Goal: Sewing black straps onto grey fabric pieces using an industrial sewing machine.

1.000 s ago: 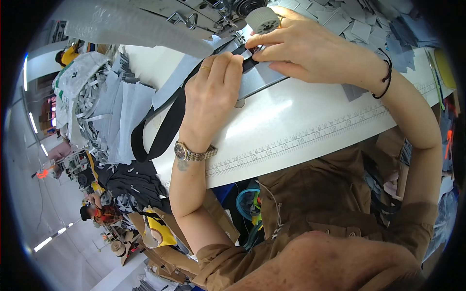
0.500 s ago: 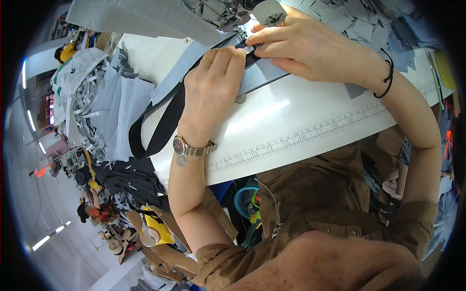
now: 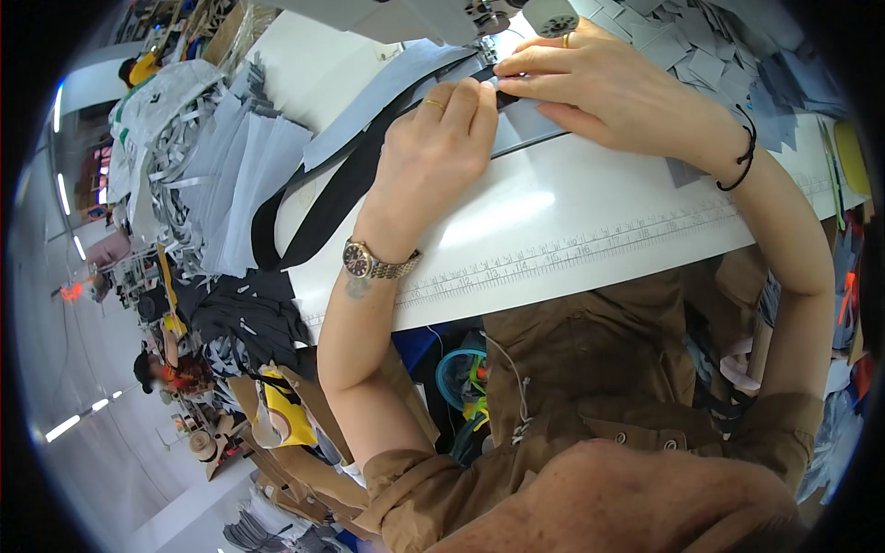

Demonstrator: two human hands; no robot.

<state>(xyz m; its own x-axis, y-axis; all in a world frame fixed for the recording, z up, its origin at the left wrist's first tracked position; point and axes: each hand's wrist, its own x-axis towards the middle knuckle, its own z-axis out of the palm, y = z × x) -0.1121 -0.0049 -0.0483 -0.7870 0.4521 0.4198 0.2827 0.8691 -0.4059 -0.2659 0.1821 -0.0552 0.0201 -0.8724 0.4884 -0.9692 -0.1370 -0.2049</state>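
Note:
Under the sewing machine's head (image 3: 461, 18), my left hand (image 3: 433, 157) has its fingers curled and pressed on a black strap (image 3: 323, 212), just short of the metal presser foot (image 3: 487, 51). The strap loops down to the left over the white table. My right hand (image 3: 618, 92) lies to the right of the foot, forefinger and thumb bent onto the strap beside my left fingertips; the fingertips are partly hidden. A light blue-grey fabric strip (image 3: 359, 106) runs beside the strap, and a similar piece shows under both hands.
A pile of grey cut pieces and scraps (image 3: 212, 184) sits at the left, dark cloth (image 3: 230, 313) below it. Small grey squares (image 3: 691, 46) lie at the back right. The white table (image 3: 498, 240) has a printed ruler edge. A co-worker (image 3: 161, 369) is far left.
My left hand has shifted right and upward along with the strap, toward the presser foot. My right hand stays close to the foot. The view has tilted slightly.

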